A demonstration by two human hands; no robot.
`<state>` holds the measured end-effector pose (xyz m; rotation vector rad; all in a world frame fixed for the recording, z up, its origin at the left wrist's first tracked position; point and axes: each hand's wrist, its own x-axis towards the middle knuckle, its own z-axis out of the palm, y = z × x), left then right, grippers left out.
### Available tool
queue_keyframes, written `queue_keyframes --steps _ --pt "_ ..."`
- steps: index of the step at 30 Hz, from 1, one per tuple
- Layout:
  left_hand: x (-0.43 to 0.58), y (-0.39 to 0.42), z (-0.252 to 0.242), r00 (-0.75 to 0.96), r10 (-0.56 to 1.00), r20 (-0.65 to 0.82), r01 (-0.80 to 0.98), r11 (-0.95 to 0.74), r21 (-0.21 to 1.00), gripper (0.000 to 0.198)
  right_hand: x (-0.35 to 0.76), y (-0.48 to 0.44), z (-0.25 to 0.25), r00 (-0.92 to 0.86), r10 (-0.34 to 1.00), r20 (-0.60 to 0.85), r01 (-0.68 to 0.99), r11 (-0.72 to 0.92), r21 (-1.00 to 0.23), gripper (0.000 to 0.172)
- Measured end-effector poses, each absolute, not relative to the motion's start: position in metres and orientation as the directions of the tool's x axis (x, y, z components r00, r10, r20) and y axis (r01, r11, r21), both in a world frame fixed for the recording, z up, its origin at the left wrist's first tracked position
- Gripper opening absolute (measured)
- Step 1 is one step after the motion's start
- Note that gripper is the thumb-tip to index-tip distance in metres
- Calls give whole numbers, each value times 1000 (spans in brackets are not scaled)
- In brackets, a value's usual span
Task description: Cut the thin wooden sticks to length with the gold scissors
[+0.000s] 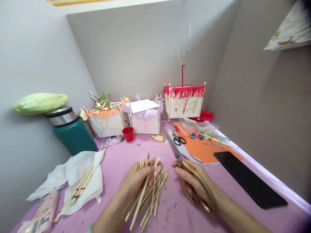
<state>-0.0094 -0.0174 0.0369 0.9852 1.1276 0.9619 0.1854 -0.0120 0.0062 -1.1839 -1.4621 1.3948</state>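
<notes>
My left hand (pixel 138 178) is closed round several thin wooden sticks (pixel 143 198) low in the middle of the view. More sticks (pixel 160 191) lie beneath and beside it, on the purple table top (pixel 179 216). To the right, my right hand (pixel 194 178) grips large scissors (pixel 208 187) with golden handles, their blades pointing up and to the left. Just beyond the blades sits a small pair of black-handled scissors (pixel 179 141). Part of the left fingers is hidden behind the sticks.
Paper lanterns (pixel 145 124) stand at the back, one (pixel 187 105) with red fringe. A red cup (pixel 128 134), teal bottle (pixel 75 136), white cloth (pixel 96 181) under sticks, pink device (pixel 42 210), orange sheet (pixel 206 152) and black phone (pixel 250 178) surround the hands.
</notes>
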Motion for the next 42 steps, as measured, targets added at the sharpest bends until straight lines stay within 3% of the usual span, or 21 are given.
queue_keyframes --steps 3,6,11,14,18,28,34,42 --pt "-19 -12 43 72 982 -176 -152 186 971 12 189 -8 3 -160 978 134 400 188 -897 35" --pt "-22 -8 41 23 985 -169 -202 170 965 10 188 -9 0 -189 941 281 600 337 -725 29" --pt "-20 -8 34 41 992 -123 -201 129 971 9 183 -15 -2 -293 899 325 690 435 -579 33" --pt "-17 -10 35 42 992 -118 -156 123 980 23 183 -14 -8 -286 882 374 730 454 -511 43" --pt "-14 -12 40 30 986 -164 -111 166 980 31 185 -12 -15 -273 877 394 776 443 -448 41" --pt "-11 -16 41 61 987 -152 -206 161 965 27 182 -19 -11 -293 863 412 783 464 -415 33" --pt "-21 -13 31 82 992 -100 -95 108 990 35 183 -18 -14 -286 864 413 758 468 -454 16" --pt "-28 -6 34 60 987 -150 32 148 988 27 186 -11 -9 -210 900 382 728 405 -553 21"
